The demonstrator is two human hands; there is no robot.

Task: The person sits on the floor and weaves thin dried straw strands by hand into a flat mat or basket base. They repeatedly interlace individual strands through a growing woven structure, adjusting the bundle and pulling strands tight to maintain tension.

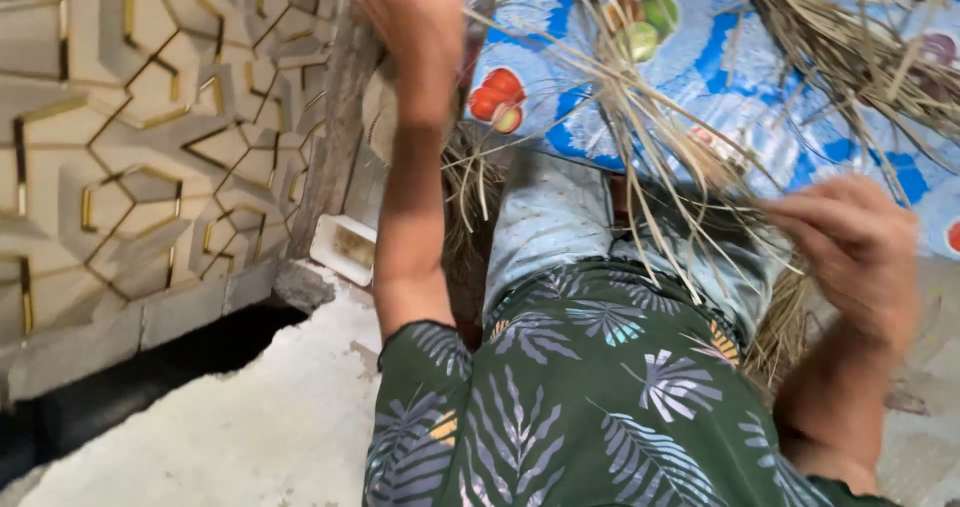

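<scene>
The view looks down along the person's own body, and the picture is blurred by motion; the left hand is raised high at the top edge, near a grey wooden post, and its fingers are cut off by the frame, so I cannot tell how far it is open or if it holds anything; the right hand is at the right side, its fingers curled loosely and pointing to the left, and they touch the thin dry straw strands that spread from the upper right down across the middle; whether the fingers really pinch a strand is not clear because of the blur. The straw lies over a blue cloth with fruit pictures, which covers the upper right part of the view; more straw hangs beside the right forearm. Below is the dark green clothing with a leaf pattern and a pale blue garment above it. At the left there is a beige wall with golden hexagon lines, a small white box at its foot, and a rough pale concrete floor.
</scene>
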